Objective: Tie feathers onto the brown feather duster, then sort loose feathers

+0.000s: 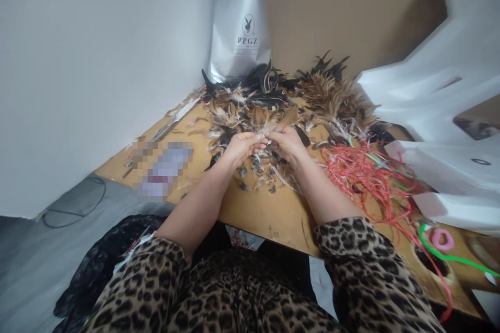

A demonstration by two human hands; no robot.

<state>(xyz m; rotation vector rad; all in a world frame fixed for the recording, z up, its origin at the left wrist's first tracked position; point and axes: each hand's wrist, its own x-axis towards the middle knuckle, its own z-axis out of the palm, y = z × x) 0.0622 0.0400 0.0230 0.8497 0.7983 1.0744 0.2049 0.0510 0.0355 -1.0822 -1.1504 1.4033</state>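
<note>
Both of my hands meet over a wooden table (pixel 265 213), fingertips almost touching. My left hand (pixel 246 148) is closed in a pinch on the pale base of a brown feather (pixel 261 124). Beside it, my right hand (pixel 287 143) also pinches at the feather, thumb and forefinger pressed together. The feather tips point away from me. Around and beneath the hands lies a loose pile of brown, white and black feathers (pixel 224 114). Exactly how many feathers are between the fingers is too small to tell.
Black feathers (pixel 269 80) and a brown feather bundle (pixel 336 96) lie at the back. A white printed bag (pixel 242 21) stands against the wall. Tangled red strips (pixel 359 171), a green strip (pixel 445 255) and a pink ring (pixel 442 239) lie to the right, near white plastic sheeting (pixel 437 67).
</note>
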